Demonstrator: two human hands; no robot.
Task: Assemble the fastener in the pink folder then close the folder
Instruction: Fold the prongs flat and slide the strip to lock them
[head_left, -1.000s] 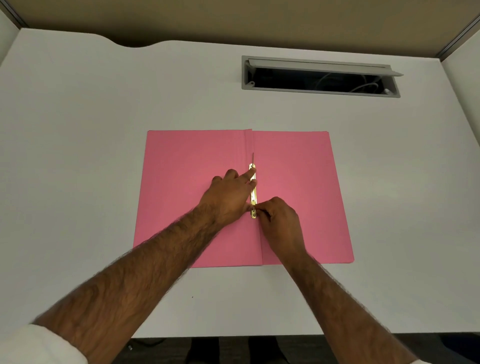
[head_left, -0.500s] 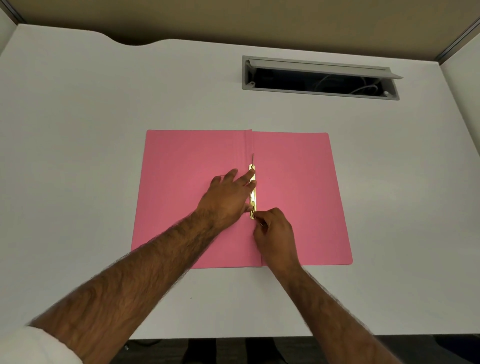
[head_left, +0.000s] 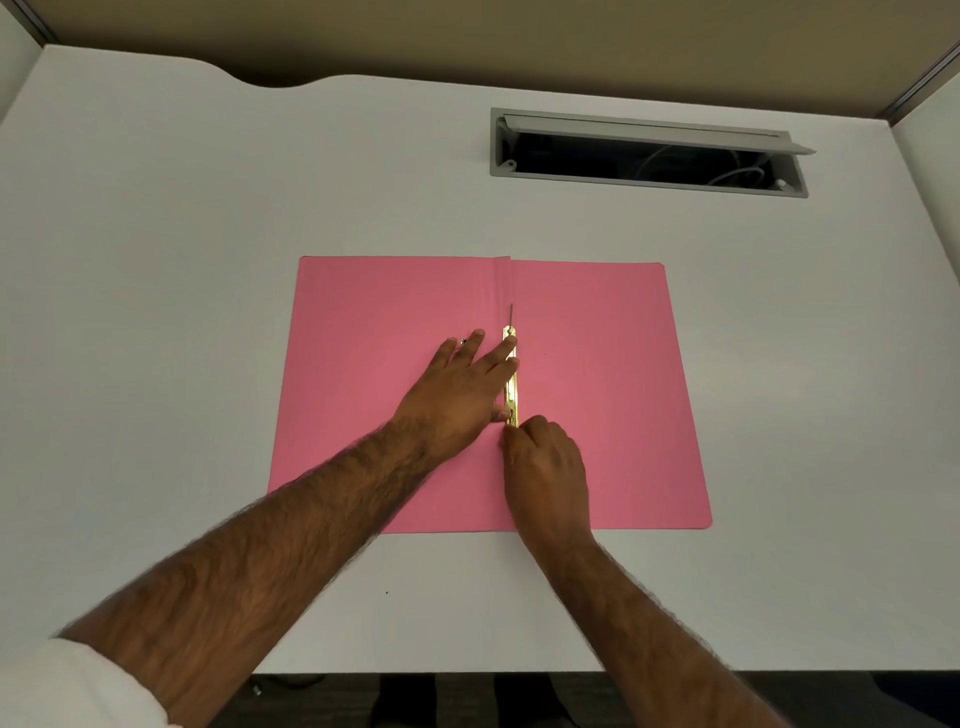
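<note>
The pink folder (head_left: 597, 395) lies open and flat on the white desk. A gold metal fastener (head_left: 511, 387) runs along its centre fold, with a thin prong sticking out past its far end. My left hand (head_left: 462, 387) lies flat on the left leaf, fingers spread, fingertips pressing the fastener's upper part. My right hand (head_left: 545, 467) is curled at the fastener's near end, fingertips pinched on that end. The near tip of the fastener is hidden by those fingers.
A grey cable tray (head_left: 649, 150) with its lid raised is sunk into the white desk (head_left: 208, 260) at the far right. The desk's near edge runs just below the folder, with dark floor beyond it.
My right hand has slid a little toward me along the fold, from beside the fastener's lower end to just below it. My left hand has stayed pressed on the fastener.
</note>
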